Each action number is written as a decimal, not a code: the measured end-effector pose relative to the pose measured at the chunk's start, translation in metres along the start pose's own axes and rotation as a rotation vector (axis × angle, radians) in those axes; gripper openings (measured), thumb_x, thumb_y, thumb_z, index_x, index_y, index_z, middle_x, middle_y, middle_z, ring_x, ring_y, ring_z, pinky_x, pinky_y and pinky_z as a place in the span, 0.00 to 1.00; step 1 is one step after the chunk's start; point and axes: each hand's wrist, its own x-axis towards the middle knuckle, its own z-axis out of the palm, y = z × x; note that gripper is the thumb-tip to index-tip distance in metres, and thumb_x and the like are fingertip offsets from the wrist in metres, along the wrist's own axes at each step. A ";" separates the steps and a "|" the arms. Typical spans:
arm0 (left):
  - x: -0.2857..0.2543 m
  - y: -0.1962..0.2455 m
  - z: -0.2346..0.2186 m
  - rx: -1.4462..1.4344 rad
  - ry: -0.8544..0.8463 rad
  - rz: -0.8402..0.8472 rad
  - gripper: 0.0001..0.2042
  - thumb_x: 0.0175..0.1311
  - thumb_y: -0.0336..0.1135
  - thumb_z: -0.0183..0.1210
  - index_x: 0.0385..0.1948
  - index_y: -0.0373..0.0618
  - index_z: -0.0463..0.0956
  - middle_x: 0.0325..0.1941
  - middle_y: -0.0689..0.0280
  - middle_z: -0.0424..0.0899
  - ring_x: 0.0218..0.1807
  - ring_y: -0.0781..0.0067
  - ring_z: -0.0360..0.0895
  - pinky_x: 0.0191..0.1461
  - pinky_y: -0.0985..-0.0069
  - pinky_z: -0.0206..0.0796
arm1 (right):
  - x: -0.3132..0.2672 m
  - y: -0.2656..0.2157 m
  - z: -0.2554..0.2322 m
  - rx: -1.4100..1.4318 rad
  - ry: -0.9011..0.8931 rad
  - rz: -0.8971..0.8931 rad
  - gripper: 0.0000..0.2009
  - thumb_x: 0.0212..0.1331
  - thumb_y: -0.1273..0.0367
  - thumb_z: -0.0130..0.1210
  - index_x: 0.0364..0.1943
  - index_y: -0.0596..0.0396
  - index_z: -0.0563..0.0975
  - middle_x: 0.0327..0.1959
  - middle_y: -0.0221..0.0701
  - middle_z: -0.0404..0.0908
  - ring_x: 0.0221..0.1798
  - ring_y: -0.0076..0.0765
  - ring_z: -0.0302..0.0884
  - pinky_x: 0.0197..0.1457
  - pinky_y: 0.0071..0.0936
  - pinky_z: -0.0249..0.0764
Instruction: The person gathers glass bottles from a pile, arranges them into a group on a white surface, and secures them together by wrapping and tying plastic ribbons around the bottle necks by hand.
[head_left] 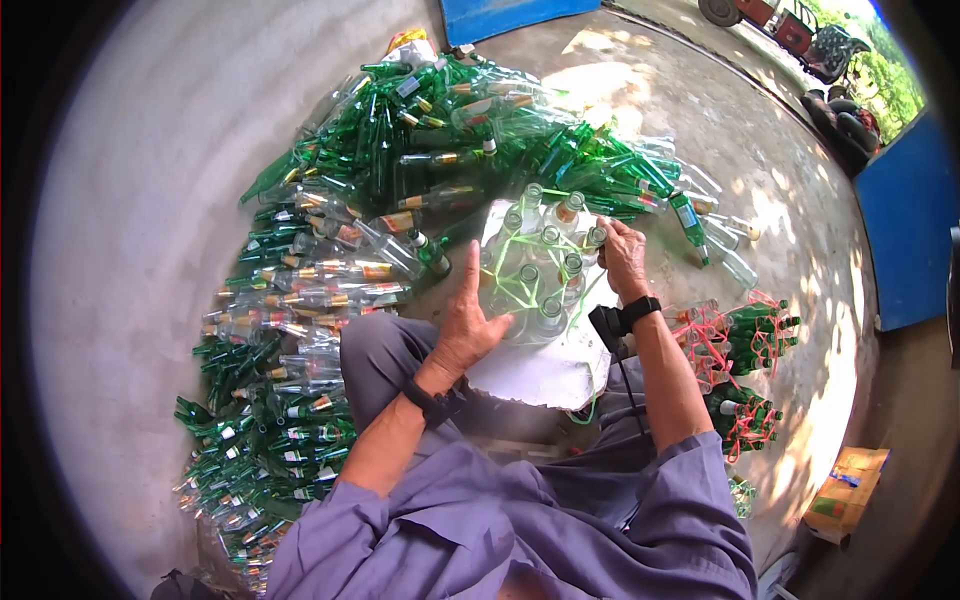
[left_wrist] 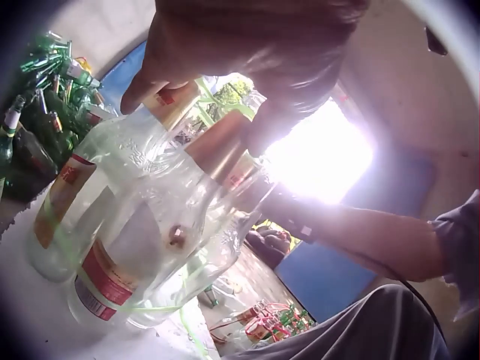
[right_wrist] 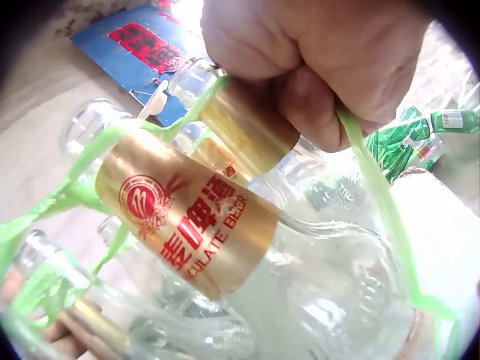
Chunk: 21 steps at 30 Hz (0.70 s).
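Note:
A cluster of clear glass bottles [head_left: 550, 318] stands upright on a white block [head_left: 520, 378], with light-green plastic strapping [right_wrist: 384, 199] laced around the necks. Gold paper bands wrap the necks; one in the right wrist view has red lettering. My left hand [head_left: 470, 325] lies along the cluster's left side, index finger straight and thumb spread toward the bottles. At the right side, my right hand [head_left: 625, 262] pinches the strapping beside a bottle neck, fingers curled; the strap runs down from beneath them in the right wrist view. Below the block hangs a loose strap end [head_left: 585, 412].
Green and clear bottles [head_left: 380, 150] are heaped behind the block, and stacked rows [head_left: 320, 290] run down the left. On the right floor stand bottle bundles [head_left: 745, 340] tied with red strapping. An opened cardboard box [head_left: 845, 490] lies beyond my right elbow.

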 end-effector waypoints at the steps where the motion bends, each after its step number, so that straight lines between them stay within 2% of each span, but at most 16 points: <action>1: 0.001 -0.003 0.000 -0.122 0.041 -0.049 0.53 0.51 0.24 0.67 0.79 0.49 0.40 0.78 0.45 0.59 0.74 0.56 0.66 0.70 0.67 0.66 | -0.008 0.002 0.001 0.034 0.044 -0.004 0.13 0.67 0.66 0.60 0.24 0.53 0.77 0.15 0.17 0.65 0.12 0.14 0.55 0.14 0.19 0.49; 2: 0.004 -0.008 -0.003 -0.125 0.042 -0.052 0.53 0.51 0.24 0.67 0.79 0.49 0.40 0.78 0.45 0.59 0.74 0.56 0.66 0.70 0.67 0.66 | -0.016 0.004 0.001 0.031 0.043 -0.003 0.13 0.67 0.66 0.60 0.24 0.53 0.77 0.15 0.17 0.65 0.12 0.14 0.55 0.14 0.19 0.49; 4: 0.014 -0.015 -0.014 -0.110 0.020 -0.224 0.50 0.54 0.23 0.64 0.79 0.50 0.41 0.73 0.48 0.69 0.67 0.64 0.74 0.65 0.72 0.70 | -0.033 0.009 0.000 0.047 0.099 -0.055 0.15 0.67 0.67 0.60 0.21 0.52 0.75 0.13 0.17 0.64 0.11 0.14 0.56 0.14 0.20 0.50; 5: 0.019 -0.033 -0.012 -0.032 0.084 -0.077 0.46 0.58 0.22 0.59 0.79 0.48 0.43 0.69 0.51 0.74 0.60 0.70 0.78 0.62 0.76 0.71 | -0.045 0.008 0.000 0.011 0.131 -0.065 0.17 0.66 0.66 0.60 0.18 0.51 0.72 0.11 0.18 0.63 0.11 0.15 0.58 0.14 0.22 0.52; 6: 0.025 -0.045 -0.011 -0.034 0.081 -0.076 0.46 0.58 0.22 0.59 0.79 0.48 0.43 0.69 0.51 0.74 0.60 0.70 0.78 0.62 0.76 0.71 | -0.051 0.019 -0.002 -0.086 0.145 -0.173 0.17 0.66 0.65 0.60 0.18 0.53 0.74 0.10 0.19 0.65 0.11 0.15 0.59 0.15 0.23 0.53; 8: 0.042 -0.058 -0.012 -0.182 0.110 -0.067 0.42 0.59 0.22 0.56 0.77 0.42 0.45 0.66 0.49 0.77 0.65 0.54 0.76 0.68 0.70 0.67 | -0.076 0.025 -0.004 -0.344 0.170 -0.245 0.17 0.66 0.65 0.59 0.20 0.62 0.76 0.15 0.19 0.65 0.22 0.17 0.58 0.25 0.29 0.58; 9: 0.050 -0.059 -0.013 -0.310 0.100 -0.100 0.40 0.60 0.22 0.56 0.77 0.40 0.47 0.68 0.53 0.76 0.63 0.60 0.78 0.69 0.73 0.65 | -0.090 0.020 0.001 -0.238 0.231 -0.122 0.18 0.67 0.66 0.58 0.20 0.63 0.75 0.16 0.19 0.64 0.23 0.16 0.57 0.25 0.29 0.56; 10: 0.057 -0.060 -0.013 -0.316 0.101 -0.101 0.40 0.60 0.22 0.56 0.77 0.40 0.47 0.68 0.53 0.76 0.63 0.60 0.78 0.69 0.73 0.65 | -0.100 0.020 0.003 -0.135 0.250 -0.074 0.17 0.67 0.68 0.58 0.20 0.63 0.75 0.16 0.18 0.63 0.23 0.17 0.55 0.25 0.29 0.54; 13: 0.076 -0.061 -0.012 -0.739 -0.047 -0.185 0.42 0.55 0.15 0.52 0.77 0.37 0.49 0.71 0.59 0.72 0.63 0.72 0.75 0.69 0.77 0.63 | -0.118 0.031 0.002 -0.047 0.263 -0.101 0.16 0.68 0.69 0.58 0.21 0.63 0.75 0.16 0.17 0.62 0.24 0.15 0.55 0.25 0.27 0.53; 16: 0.093 -0.065 -0.014 -0.890 -0.168 -0.262 0.43 0.52 0.14 0.51 0.77 0.37 0.49 0.71 0.59 0.73 0.64 0.71 0.73 0.71 0.75 0.60 | -0.135 0.028 0.012 -0.021 0.296 -0.100 0.15 0.70 0.69 0.58 0.24 0.63 0.77 0.18 0.16 0.62 0.25 0.14 0.54 0.26 0.25 0.53; 17: 0.099 -0.067 -0.013 -0.895 -0.173 -0.264 0.43 0.52 0.14 0.51 0.77 0.37 0.49 0.71 0.59 0.73 0.64 0.71 0.73 0.71 0.75 0.60 | -0.143 0.026 0.017 -0.121 0.313 -0.169 0.15 0.70 0.68 0.58 0.25 0.63 0.77 0.18 0.16 0.63 0.25 0.14 0.54 0.27 0.25 0.54; 18: 0.110 -0.067 -0.014 -0.874 -0.194 -0.290 0.42 0.51 0.13 0.51 0.76 0.36 0.51 0.71 0.58 0.73 0.62 0.71 0.74 0.69 0.76 0.62 | -0.147 0.023 0.020 -0.222 0.328 -0.243 0.15 0.70 0.68 0.58 0.25 0.64 0.77 0.18 0.16 0.63 0.25 0.15 0.55 0.27 0.24 0.54; 21: 0.130 -0.072 -0.018 -0.800 -0.244 -0.376 0.42 0.48 0.10 0.49 0.74 0.36 0.56 0.70 0.57 0.73 0.58 0.70 0.77 0.63 0.78 0.68 | -0.151 0.021 0.023 -0.260 0.288 -0.285 0.14 0.70 0.68 0.58 0.27 0.64 0.78 0.19 0.17 0.64 0.26 0.15 0.56 0.28 0.24 0.55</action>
